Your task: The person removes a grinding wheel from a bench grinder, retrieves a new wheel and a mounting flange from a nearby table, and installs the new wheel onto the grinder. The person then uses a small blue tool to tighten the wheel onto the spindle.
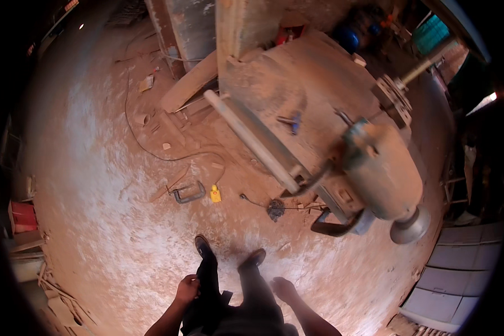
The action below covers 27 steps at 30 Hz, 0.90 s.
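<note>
My left hand [187,288] hangs beside my left thigh, its fingers curled in; whether anything is inside them is hidden. By my right leg, apart from it, my right hand [284,290] hangs lower right of centre, and its fingers are smeared by motion. Neither hand touches the machine. Ahead of me on the right stands a dusty machine with a large rounded motor housing [383,168], a metal knob [410,225] and a flat table [263,70]. A blue-handled tool [294,123] lies on that table.
A C-clamp [189,193] and a yellow plug-like piece [215,194] lie on the dusty floor ahead of my feet. A dark cable [130,106] winds across it. Grey drawers [448,280] stand at the right, a red container [23,217] at the left.
</note>
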{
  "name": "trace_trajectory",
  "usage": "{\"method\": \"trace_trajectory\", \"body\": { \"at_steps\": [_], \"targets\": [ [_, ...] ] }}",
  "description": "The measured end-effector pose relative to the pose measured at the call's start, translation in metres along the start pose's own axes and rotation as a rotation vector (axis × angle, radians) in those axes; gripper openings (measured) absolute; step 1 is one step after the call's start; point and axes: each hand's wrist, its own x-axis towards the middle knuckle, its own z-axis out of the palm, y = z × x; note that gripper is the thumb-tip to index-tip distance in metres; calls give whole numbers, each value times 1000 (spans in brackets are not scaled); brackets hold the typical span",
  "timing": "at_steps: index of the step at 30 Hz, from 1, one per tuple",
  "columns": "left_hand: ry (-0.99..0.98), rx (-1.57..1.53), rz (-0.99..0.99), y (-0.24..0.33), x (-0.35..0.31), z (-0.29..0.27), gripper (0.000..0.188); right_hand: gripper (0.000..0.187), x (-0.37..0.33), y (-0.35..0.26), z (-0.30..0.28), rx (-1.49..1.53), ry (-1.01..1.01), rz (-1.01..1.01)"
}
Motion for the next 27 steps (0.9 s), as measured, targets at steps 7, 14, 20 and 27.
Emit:
{"method": "trace_trajectory", "body": {
  "at_steps": [7, 14, 20, 27],
  "targets": [
    [56, 277, 217, -30, 163, -53, 37, 15, 163, 11, 29, -363, -38, -305],
    [244, 218, 313, -1, 340, -48, 46, 17, 365, 111, 139, 222, 81, 27],
    [177, 76, 234, -2, 470, 9, 60, 27, 503, 79, 161, -189, 137, 47],
    [269, 285, 297, -4, 603, 77, 81, 53, 587, 141, 192, -262, 133, 100]
  ]
}}
